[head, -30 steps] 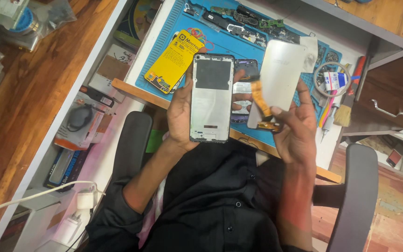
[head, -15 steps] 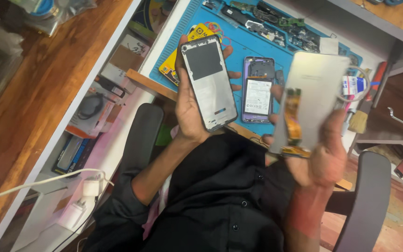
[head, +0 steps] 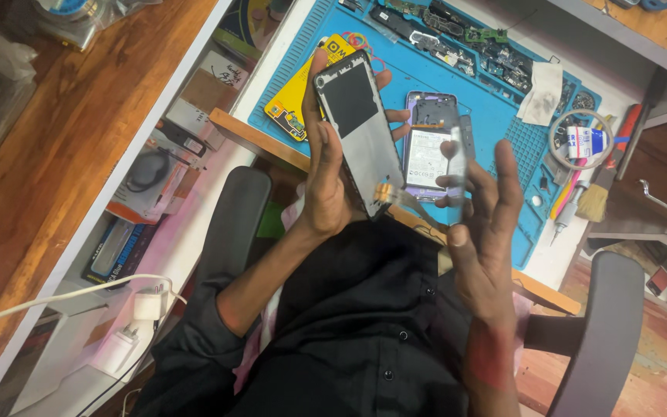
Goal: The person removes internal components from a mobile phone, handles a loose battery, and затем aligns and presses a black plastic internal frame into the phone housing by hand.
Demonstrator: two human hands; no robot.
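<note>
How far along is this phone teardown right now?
Done: the opened phone lies on the blue mat, its boards spread above. In hand: the left hand holds the phone frame, the right hand the screen panel edge-on. Left: their ribbon cable appears attached.

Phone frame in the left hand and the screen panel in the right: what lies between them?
In the head view, an orange flex ribbon spans the gap between phone frame and screen panel; behind it an opened phone lies on the blue mat.

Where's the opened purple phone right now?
In the head view, the purple phone lies on the blue mat, centre, between the left hand's frame and the right hand.
</note>
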